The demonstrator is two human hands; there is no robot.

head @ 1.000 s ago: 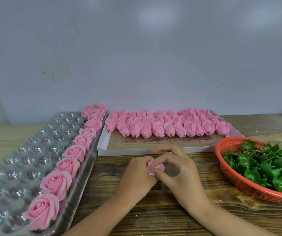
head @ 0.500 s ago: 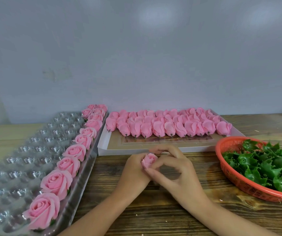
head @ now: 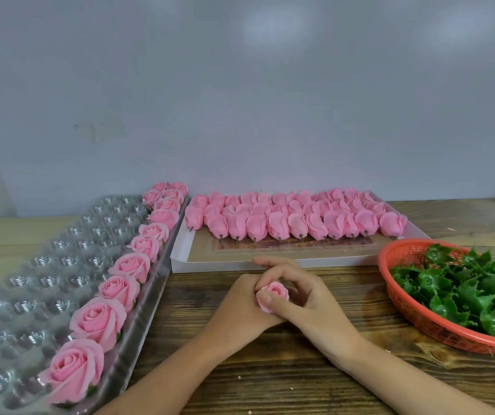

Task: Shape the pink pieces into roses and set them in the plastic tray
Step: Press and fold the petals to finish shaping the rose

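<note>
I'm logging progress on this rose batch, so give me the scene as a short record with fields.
left hand: holds the pink rose from its left side
right hand: thumb and fingers pinch the same rose
plastic tray: left of the hands; finished roses line its edge nearest the hands
white box: behind the hands; rows of unshaped pink pieces
orange basket: to the right; green leaf pieces inside
surface: wooden table

Tray (head: pixel 45 265) left, roses (head: pixel 98 322) in its right column, box (head: pixel 270 260) centre back, basket (head: pixel 425 322) right
</note>
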